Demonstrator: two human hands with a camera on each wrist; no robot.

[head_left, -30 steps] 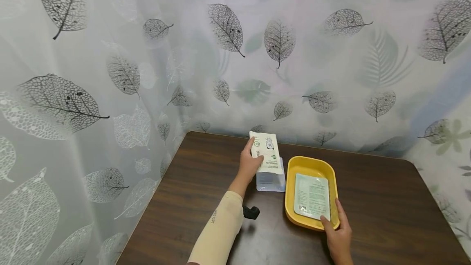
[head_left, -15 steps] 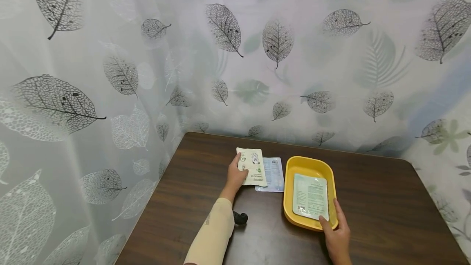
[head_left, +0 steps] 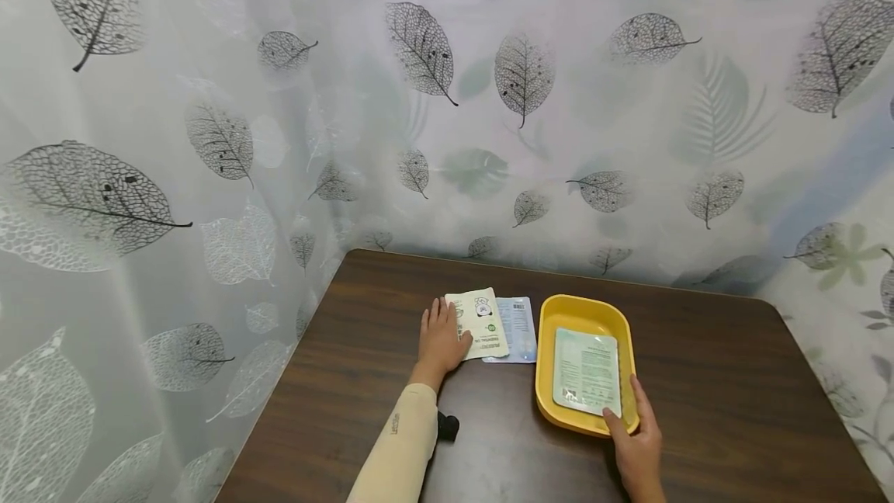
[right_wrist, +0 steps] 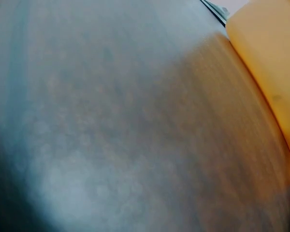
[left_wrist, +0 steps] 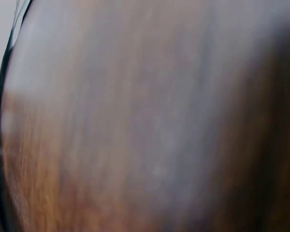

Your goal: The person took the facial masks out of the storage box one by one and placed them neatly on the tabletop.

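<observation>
In the head view my left hand (head_left: 441,340) lies at the left edge of a cream packet (head_left: 482,324) printed with a small cartoon animal, fingers extended and thumb against it. That packet overlaps a pale blue packet (head_left: 518,330), which lies flat on the table to its right. My right hand (head_left: 637,441) grips the near right corner of a yellow tray (head_left: 545,355), thumb over the rim and fingers along the outer side. Inside the tray lies a pale green packet (head_left: 587,371) with printed text. The right wrist view catches only the tray's outer wall (right_wrist: 270,63).
A dark brown wooden table (head_left: 712,379) carries everything. Behind and to the left hangs a curtain (head_left: 447,130) with a leaf print. A black object (head_left: 448,426) shows beside the left sleeve (head_left: 401,441). The left wrist view has only blurred tabletop.
My left hand carried the cream packet left and down from above the blue packet, laid it partly over that packet's left side and loosened its hold. The right hand stayed on the tray.
</observation>
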